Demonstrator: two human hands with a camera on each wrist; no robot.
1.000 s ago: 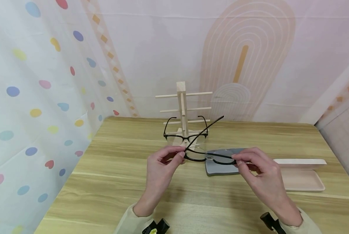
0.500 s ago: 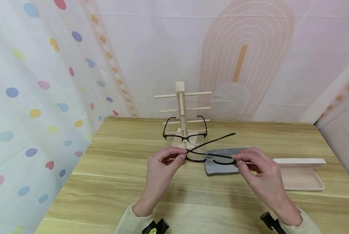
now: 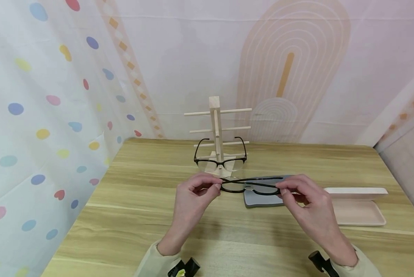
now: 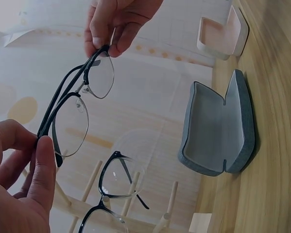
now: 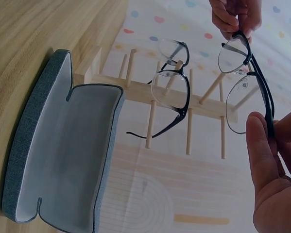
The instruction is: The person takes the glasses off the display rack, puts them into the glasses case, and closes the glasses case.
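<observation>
Between both hands, raised above the table, is a pair of black half-rim eyeglasses with both temples folded across the frame. My left hand pinches the left end of the glasses between thumb and fingers. At the other end, my right hand pinches the right corner the same way. Behind them, a second pair of black-topped glasses hangs on a wooden display stand with several pegs. Under the right part of the held glasses lies an open grey-blue case, seen whole in the left wrist view.
To the right of the grey-blue case lies an open pale pink case, partly behind my right hand. The wooden table ends at a patterned curtain along the back and left.
One temple of the held glasses has swung down from sticking up at a slant to lying folded against the frame. Both hands stay nearly where they were.
</observation>
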